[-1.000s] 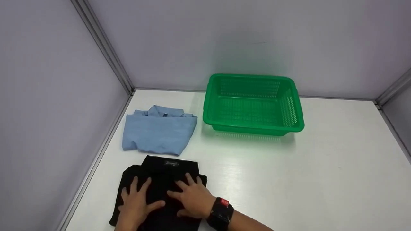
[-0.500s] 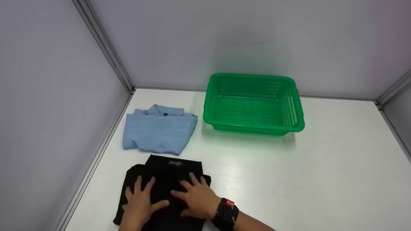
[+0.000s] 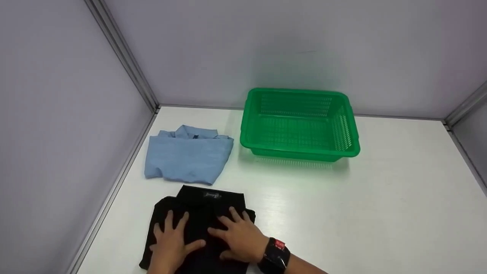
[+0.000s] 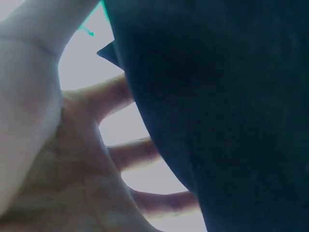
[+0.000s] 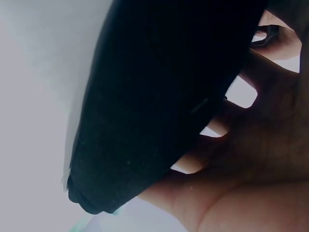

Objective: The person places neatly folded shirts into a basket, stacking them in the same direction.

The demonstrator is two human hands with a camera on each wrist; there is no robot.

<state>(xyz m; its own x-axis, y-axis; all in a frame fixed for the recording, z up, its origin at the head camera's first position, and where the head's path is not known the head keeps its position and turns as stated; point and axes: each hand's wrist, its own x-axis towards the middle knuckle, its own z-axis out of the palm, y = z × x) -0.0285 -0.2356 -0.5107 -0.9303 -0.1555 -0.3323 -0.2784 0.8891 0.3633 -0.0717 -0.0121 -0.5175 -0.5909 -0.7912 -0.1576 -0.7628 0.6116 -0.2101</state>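
Splayed, the left hand (image 3: 170,245) and right hand (image 3: 243,238) seemingly smooth the folded black shirt (image 3: 199,215); lifting would need gripping beneath.

My right hand (image 5: 260,145) takes up the right and lower right, palm toward the camera, fingers spread with bright gaps between them. Black cloth (image 5: 149,106) slants broadly through the middle and hides my fingertips. Its lower end is bunched and layered. Beside a finger at upper right I see a small dark loop (image 5: 274,36), too unclear to name. Pale, blurred background (image 5: 38,130) fills the left.
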